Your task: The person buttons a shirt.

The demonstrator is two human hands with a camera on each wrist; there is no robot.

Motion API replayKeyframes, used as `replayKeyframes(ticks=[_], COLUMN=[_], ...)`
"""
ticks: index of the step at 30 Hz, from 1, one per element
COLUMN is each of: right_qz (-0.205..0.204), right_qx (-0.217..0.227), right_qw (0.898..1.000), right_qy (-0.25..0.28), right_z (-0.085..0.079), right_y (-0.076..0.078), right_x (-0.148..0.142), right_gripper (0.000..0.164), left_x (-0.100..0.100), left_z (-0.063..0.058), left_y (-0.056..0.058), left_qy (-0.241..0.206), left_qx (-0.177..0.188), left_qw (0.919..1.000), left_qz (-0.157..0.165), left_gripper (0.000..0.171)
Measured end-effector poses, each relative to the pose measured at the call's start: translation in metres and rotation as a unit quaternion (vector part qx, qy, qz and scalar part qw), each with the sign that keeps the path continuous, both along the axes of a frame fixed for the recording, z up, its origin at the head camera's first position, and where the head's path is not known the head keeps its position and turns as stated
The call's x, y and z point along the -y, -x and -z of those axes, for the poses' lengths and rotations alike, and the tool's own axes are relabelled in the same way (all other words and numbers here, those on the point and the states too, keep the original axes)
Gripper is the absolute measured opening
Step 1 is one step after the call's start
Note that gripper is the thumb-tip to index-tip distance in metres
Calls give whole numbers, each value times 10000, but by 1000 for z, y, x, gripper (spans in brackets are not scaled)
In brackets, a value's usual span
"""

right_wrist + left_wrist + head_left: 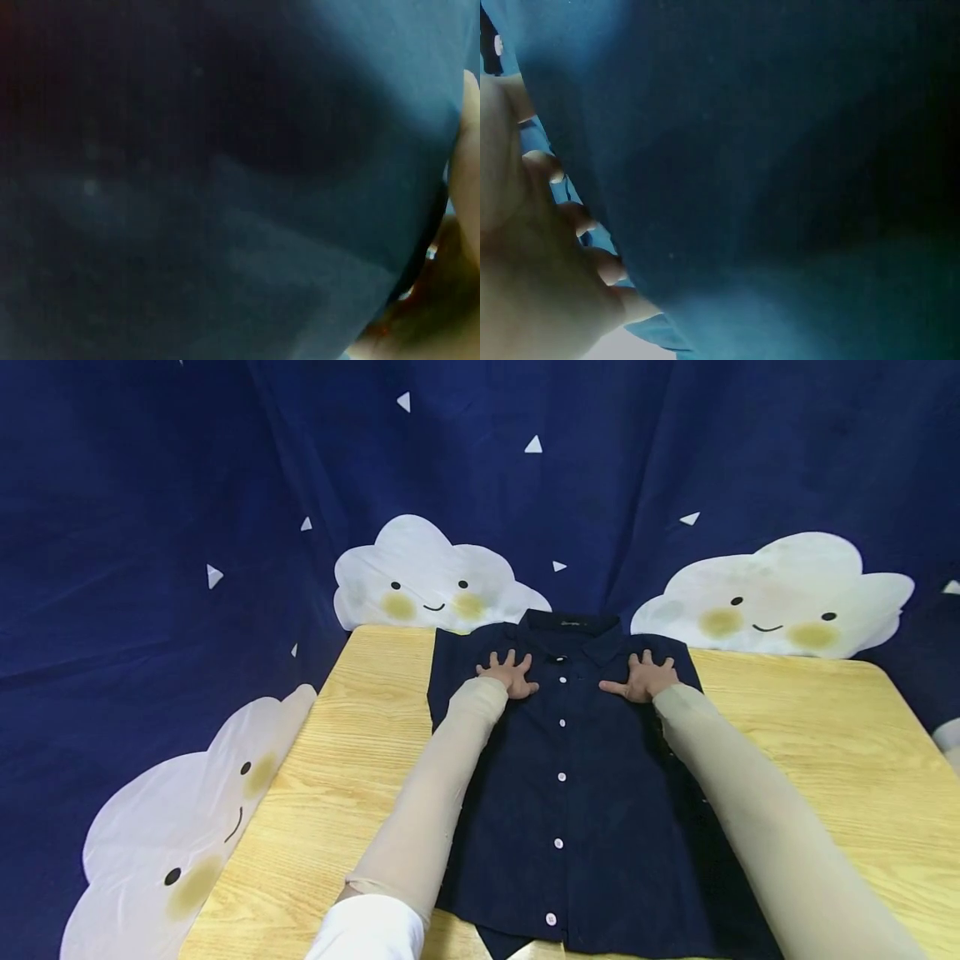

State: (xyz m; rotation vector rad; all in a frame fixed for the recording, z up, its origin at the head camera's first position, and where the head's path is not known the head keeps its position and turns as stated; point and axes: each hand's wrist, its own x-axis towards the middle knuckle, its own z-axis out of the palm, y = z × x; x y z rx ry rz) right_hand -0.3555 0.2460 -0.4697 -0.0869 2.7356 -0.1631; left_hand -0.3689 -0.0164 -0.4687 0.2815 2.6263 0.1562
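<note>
A dark navy shirt (600, 793) lies front up and spread out, its collar (570, 625) at the far side and a row of white buttons down the middle. My left hand (508, 677) rests on the chest left of the buttons, fingers spread. On the other side of the button row, my right hand (642, 680) lies with spread fingers on the shirt, thumb toward the buttons. Dark cloth fills most of both wrist views; part of the left hand (536, 247) shows at the left edge, and a blurred part of the right hand (469, 180) at the right edge.
The shirt lies on a light wood-grain table (817, 727) with rounded far corners. Behind it and to the left hangs a dark blue cloth (465, 460) printed with white triangles and smiling clouds. Below the hem, a dark pointed piece of cloth (501, 941) sticks out.
</note>
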Motion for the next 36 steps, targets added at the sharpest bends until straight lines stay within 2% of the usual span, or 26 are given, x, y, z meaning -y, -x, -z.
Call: replayKeyframes(ticks=[4, 7, 9, 11, 14, 16, 19, 22, 24, 27, 32, 36], right_qz=[47, -41, -89, -150, -308, -567, -950, -1282, -1340, -1218, -677, -460], right_qx=[-66, -142, -207, -316, -621, -895, -1095, -1027, -898, -654, -5, 174], right_qw=[10000, 9999, 9997, 9991, 9969, 9936, 9894, 9862, 9863, 9895, 9970, 9984], right_qy=[-20, -56, -99, -229, -362, -393, -92, 213, 353, 414, 384, 260], right_z=[-1, -2, -4, -5, -7, -7, -5, -2, 0, 0, -3, -3], right_y=[-1, -1, -1, 0, 3, 6, 11, 15, 16, 17, 16, 13], right_x=[2, 5, 7, 10, 12, 14, 14, 12, 12, 14, 23, 27], right_gripper=[99, 98, 97, 95, 91, 87, 80, 75, 74, 74, 82, 88], left_x=[-2, -6, -8, -11, -15, -18, -21, -24, -25, -26, -27, -29], left_z=[-3, -5, -5, -4, -2, -1, -1, -2, -2, -1, 4, 9], left_y=[2, 7, 10, 12, 14, 15, 15, 15, 15, 16, 18, 19], left_qy=[83, 118, 79, 18, -74, -64, -31, -17, -27, -51, 20, 268], left_qx=[-370, -911, -1254, -1511, -1656, -1623, -1452, -1160, -992, -806, -514, -421], left_qw=[9993, 9957, 9919, 9875, 9827, 9818, 9838, 9882, 9905, 9937, 9979, 9987], left_qz=[36, 102, 203, 453, 821, 985, 1049, 1005, 950, 781, 399, 47], left_gripper=[76, 73, 65, 49, 34, 33, 48, 61, 65, 66, 66, 69])
